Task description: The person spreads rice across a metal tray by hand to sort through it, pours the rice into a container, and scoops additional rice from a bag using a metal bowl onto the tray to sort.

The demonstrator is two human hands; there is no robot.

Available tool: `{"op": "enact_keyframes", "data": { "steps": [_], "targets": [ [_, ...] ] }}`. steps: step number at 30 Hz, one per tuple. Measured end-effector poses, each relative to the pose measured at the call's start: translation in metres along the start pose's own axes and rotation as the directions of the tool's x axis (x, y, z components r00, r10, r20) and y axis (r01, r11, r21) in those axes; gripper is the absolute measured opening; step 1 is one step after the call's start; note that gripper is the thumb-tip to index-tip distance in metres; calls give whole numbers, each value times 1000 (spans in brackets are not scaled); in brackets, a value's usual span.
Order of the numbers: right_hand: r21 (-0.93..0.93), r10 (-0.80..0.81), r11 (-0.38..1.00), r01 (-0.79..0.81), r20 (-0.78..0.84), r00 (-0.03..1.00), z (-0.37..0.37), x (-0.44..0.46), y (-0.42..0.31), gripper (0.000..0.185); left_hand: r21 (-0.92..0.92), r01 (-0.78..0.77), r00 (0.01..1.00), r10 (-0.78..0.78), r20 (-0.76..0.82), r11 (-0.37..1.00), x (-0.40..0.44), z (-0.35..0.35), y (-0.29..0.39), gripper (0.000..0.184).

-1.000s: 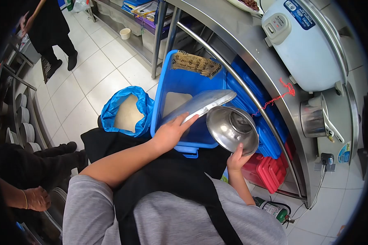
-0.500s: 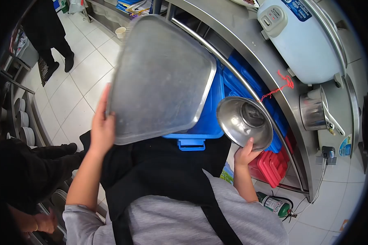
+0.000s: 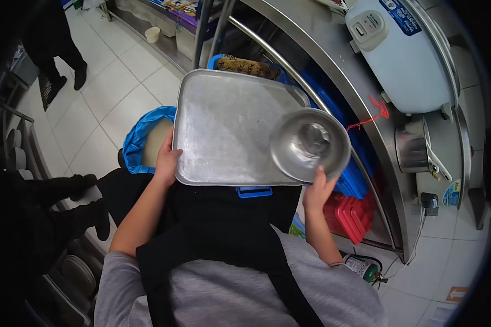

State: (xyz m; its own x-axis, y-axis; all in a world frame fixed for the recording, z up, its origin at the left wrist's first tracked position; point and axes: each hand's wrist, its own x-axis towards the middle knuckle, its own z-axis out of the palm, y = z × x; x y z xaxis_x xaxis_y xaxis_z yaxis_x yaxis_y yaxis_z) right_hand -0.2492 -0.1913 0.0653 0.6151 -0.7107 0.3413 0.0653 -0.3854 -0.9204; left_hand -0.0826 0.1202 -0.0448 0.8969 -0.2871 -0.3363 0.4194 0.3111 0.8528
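My left hand (image 3: 169,158) grips the left edge of a flat metal tray (image 3: 229,125), which lies level over a blue bin (image 3: 217,61). My right hand (image 3: 320,189) holds a round metal bowl (image 3: 283,144) by its near rim, with the bowl over the tray's right end. Something shiny in the bowl's middle is hard to make out. The tray hides most of the bin; its far rim with brown tape and its near blue latch (image 3: 255,192) show. Left of the tray stands a blue bag (image 3: 133,144) of pale grains (image 3: 156,143).
A steel counter (image 3: 360,92) with a rice cooker (image 3: 403,60) and a metal pot (image 3: 412,147) runs along the right. Below are red lids (image 3: 346,218) and a fire extinguisher (image 3: 365,268). One person (image 3: 49,38) stands at upper left, another (image 3: 22,218) at lower left.
The tray has swung down from its raised, tilted position to lie flat over the bin. The bowl has moved left, over the tray's right end. The bag of grains shows again.
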Motion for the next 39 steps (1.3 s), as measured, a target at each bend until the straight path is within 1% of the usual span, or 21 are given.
{"op": "enact_keyframes", "data": {
  "steps": [1,2,3,5,7,8,9,11,12,16,17,18,20,21,23,25,29,31,32,35,39],
  "targets": [
    [219,116,969,-113,0,993,12,-3,0,49,-10,12,1000,-12,8,1000,4,-2,-7,75],
    [309,242,920,-243,44,969,21,-5,-1,49,429,-155,982,185,-30,890,9,-6,-15,72],
    [392,358,843,-367,100,928,29,-7,-1,48,780,-253,926,376,24,572,14,-10,-22,71],
    [362,500,753,-550,228,835,45,-9,-6,49,819,-351,855,512,83,454,-8,20,22,72],
    [306,633,620,-723,348,691,67,-17,-10,50,569,-584,812,431,394,579,-24,39,49,75],
    [236,640,593,-770,442,628,81,-21,-11,51,147,-300,894,224,389,942,-28,48,45,76],
    [160,641,567,-808,530,554,95,-21,-13,52,148,-290,900,216,379,946,-26,44,46,76],
    [-61,687,553,-831,597,414,129,-5,-51,55,-43,112,958,-97,269,993,-19,36,55,69],
    [-155,649,627,-763,645,402,141,1,-51,60,-107,276,951,-255,175,955,-16,29,71,61],
    [-89,117,993,-77,806,580,170,69,-45,82,-20,71,986,-73,-151,997,0,-52,67,49],
    [-225,-64,922,314,715,697,173,100,-71,85,56,55,969,-40,-245,997,3,-74,68,49],
    [-109,-243,916,386,613,752,175,130,-87,79,108,34,955,-1,-296,994,8,-98,64,50],
    [-230,-681,532,815,455,573,173,192,-116,64,369,-27,927,161,-340,929,24,-137,51,52],
    [-302,-651,481,823,507,565,169,210,-132,57,373,-9,926,148,-346,928,36,-154,37,52],
    [-554,-582,162,817,615,532,183,210,-152,58,818,-195,902,427,-68,542,58,-170,19,56],
    [-618,15,427,660,735,678,189,238,-154,70,932,-229,931,343,125,282,68,-149,18,64],
    [-524,-226,260,811,784,579,198,250,-125,72,958,-176,944,238,230,-227,104,-138,-32,60],
    [-606,-123,267,750,750,650,200,255,-125,73,966,-141,969,169,179,-215,112,-129,-52,61],
    [-533,-268,171,828,784,560,200,241,-122,74,973,-102,986,112,127,-207,112,-125,-61,62],
    [-530,-245,166,831,794,556,197,269,-109,74,991,15,999,49,-8,-130,113,-118,-80,64],
    [-520,-168,286,805,800,576,199,273,-110,84,997,17,997,-73,-11,76,131,-152,-92,70]
  ]
}}
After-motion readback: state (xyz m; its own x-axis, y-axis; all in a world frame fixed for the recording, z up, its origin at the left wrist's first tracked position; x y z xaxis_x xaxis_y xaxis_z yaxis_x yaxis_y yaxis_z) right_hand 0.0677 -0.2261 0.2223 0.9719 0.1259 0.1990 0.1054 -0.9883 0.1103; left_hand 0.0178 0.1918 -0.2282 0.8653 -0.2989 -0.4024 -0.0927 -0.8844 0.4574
